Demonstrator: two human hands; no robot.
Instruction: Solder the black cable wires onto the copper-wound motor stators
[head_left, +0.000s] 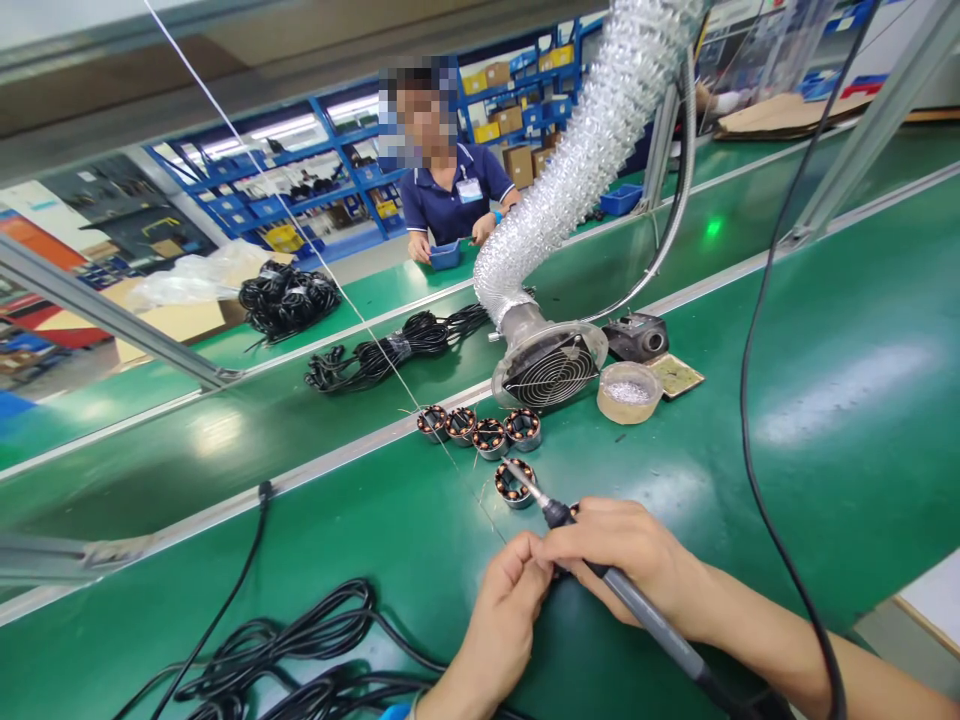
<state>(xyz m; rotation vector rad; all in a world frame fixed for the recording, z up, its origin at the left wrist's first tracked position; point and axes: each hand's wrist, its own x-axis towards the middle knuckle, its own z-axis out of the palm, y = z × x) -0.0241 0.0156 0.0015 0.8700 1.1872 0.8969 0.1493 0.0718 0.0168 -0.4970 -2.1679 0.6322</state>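
Note:
My right hand (637,560) is wrapped round a soldering iron (652,620), whose metal tip points up and left over a stator ring (515,484). Against its fingertips, my left hand (506,610) is closed in a pinch; a thin solder wire (390,365) runs down from the top left towards it. What lies between the fingertips is mostly hidden. Beyond the hands, several copper-wound stator rings (489,439) stand in a group on the green table. Black coiled cables (285,650) lie left of my left hand.
A fume extractor fan (555,370) on a silver duct (577,150) stands behind the rings. To its right are a round tub (628,393), a sponge tray (679,376) and an iron holder (637,337). A person (457,190) holding a blue bin sits opposite. A loose cable (750,430) hangs at right.

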